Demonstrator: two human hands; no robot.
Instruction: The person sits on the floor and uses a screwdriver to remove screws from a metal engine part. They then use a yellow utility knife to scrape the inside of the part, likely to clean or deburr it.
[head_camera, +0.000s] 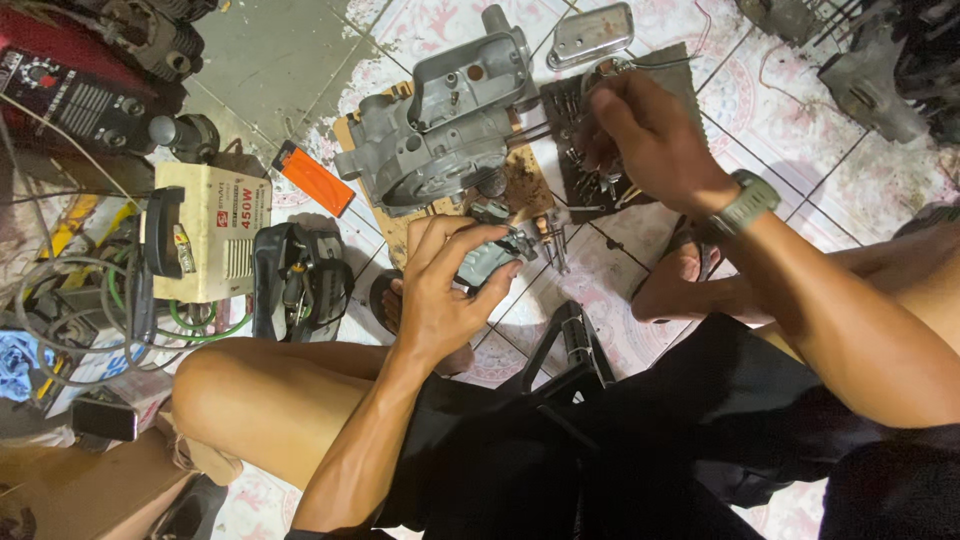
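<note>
My left hand (445, 285) grips a small grey metal engine part (487, 258) in front of my knees. My right hand (645, 140), with a grey-green watch (745, 205) on its wrist, reaches forward over a dark mat (680, 75) strewn with several bolts and small tools; its fingers are pinched together there, and what they hold is hidden. A large grey engine casing (440, 130) rests on a brown board (525, 195) just beyond my left hand.
A silver metal cover (590, 35) lies on the patterned tiles behind the mat. At left stand a cream box-shaped machine (215, 230), a black tool (295, 280), an orange flat piece (315, 180) and tangled cables (80, 320). A black stand (570, 345) sits between my legs.
</note>
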